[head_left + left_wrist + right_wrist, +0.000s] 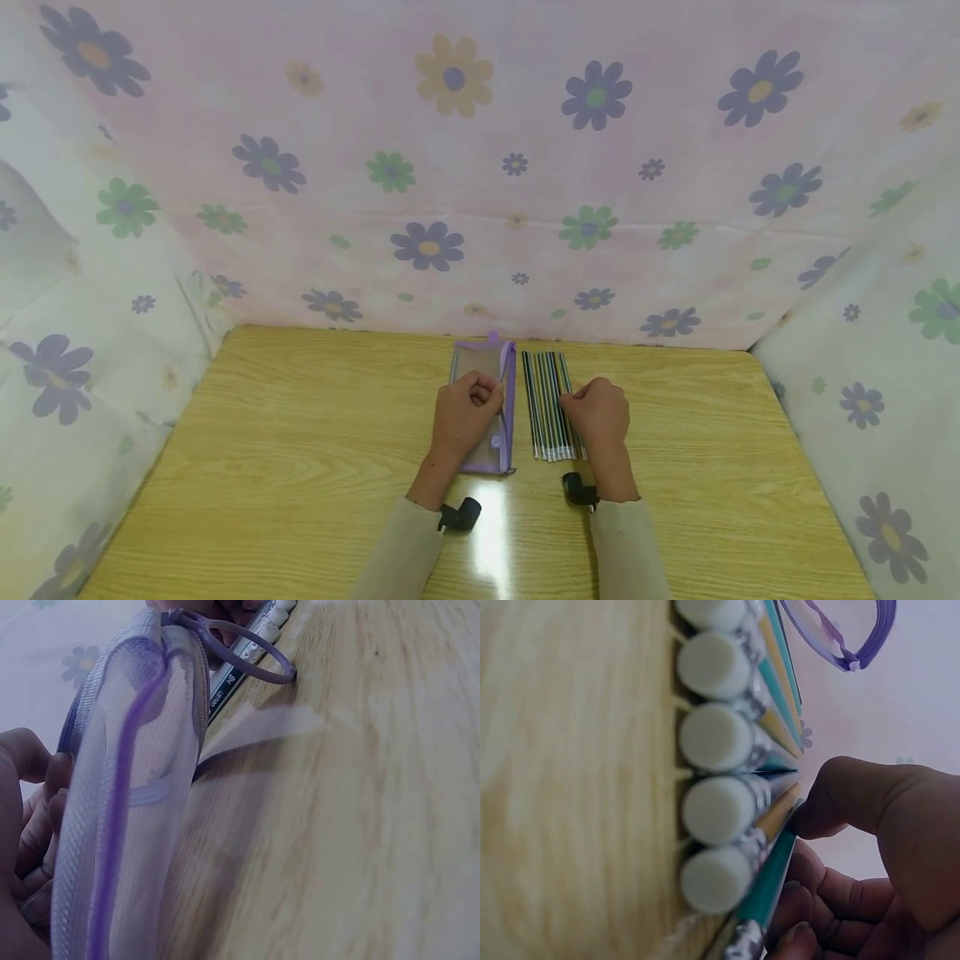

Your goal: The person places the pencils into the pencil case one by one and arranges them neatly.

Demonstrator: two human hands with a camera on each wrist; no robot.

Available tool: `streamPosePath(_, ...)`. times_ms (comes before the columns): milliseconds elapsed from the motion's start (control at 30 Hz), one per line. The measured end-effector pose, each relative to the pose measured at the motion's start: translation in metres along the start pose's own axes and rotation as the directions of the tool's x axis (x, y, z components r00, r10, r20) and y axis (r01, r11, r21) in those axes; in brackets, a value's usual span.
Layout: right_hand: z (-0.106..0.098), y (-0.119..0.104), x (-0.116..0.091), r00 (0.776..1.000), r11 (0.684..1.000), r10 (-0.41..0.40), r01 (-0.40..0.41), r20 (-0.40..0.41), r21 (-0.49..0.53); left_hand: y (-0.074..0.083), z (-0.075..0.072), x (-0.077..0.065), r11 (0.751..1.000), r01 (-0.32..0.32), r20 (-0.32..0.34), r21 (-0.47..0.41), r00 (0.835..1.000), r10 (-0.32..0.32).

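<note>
A mesh zip pouch (480, 458) with purple trim lies at the far middle of the table. My left hand (467, 417) is over it, pinching its upper side between thumb and fingers. In the left wrist view the raised side of the pouch (142, 825) stands up from the wood, and fingers show behind it. Right of the pouch is a row of striped pencils (546, 408), with white erasers (716, 739) toward me. At the row's right end my right hand (606, 417) pinches a green pencil (769, 889) between thumb and index finger; its eraser end sits slightly apart from the others.
The wood-grain table (300, 433) stretches to both sides. A flower-printed cloth (480, 167) hangs along its back edge and both sides. Each wrist wears a small black camera (467, 513). A purple loop (262, 673) sticks out from the pouch's end.
</note>
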State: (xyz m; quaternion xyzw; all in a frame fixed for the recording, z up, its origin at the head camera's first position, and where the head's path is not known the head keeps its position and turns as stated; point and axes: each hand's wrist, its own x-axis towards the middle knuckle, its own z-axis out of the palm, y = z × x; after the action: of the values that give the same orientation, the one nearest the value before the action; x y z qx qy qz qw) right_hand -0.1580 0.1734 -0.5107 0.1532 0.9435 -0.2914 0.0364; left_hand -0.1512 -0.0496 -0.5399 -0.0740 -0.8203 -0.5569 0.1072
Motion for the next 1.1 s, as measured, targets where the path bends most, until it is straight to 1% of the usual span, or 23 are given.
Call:
streamPosePath(167, -0.0003, 0.0027, 0.0004, 1.0, 1.0, 0.003, -0.004, 0.015, 0.027, -0.0005, 0.0007, -0.0008, 1.0, 0.001, 0.001, -0.01, 1.0, -0.001)
streamPosePath(300, -0.0007, 0.0067, 0.0006, 1.0, 0.997, -0.022, 0.021, 0.014, 0.073, 0.0007, 0.0009, -0.0011, 1.0, -0.01, -0.001, -0.016, 1.0, 0.01)
streamPosePath(400, -0.0023, 0.0075, -0.0004, 0.999, 0.994, -0.043, 0.041, 0.013, 0.103, 0.0019, 0.0011, -0.0012, 1.0, -0.004, 0.001, -0.018, 1.0, 0.004)
streamPosePath(600, -0.0059, 0.0062, -0.0015, 0.998, 0.993, -0.064, 0.063, 0.015, 0.104, 0.0017, 0.001, -0.001, 1.0, 0.016, 0.001, -0.026, 1.0, -0.016)
streamPosePath(767, -0.0077, 0.0047, -0.0022, 0.997, 0.99, -0.079, 0.076, 0.016, 0.118, 0.001, 0.0004, -0.0009, 0.999, 0.012, -0.001, -0.035, 1.0, -0.012)
streamPosePath(1100, -0.0083, -0.0019, -0.0057, 0.994, 0.983, -0.095, 0.086, 0.046, 0.164, 0.0011, 0.0006, -0.0006, 0.999, 0.013, -0.002, -0.046, 1.0, -0.013)
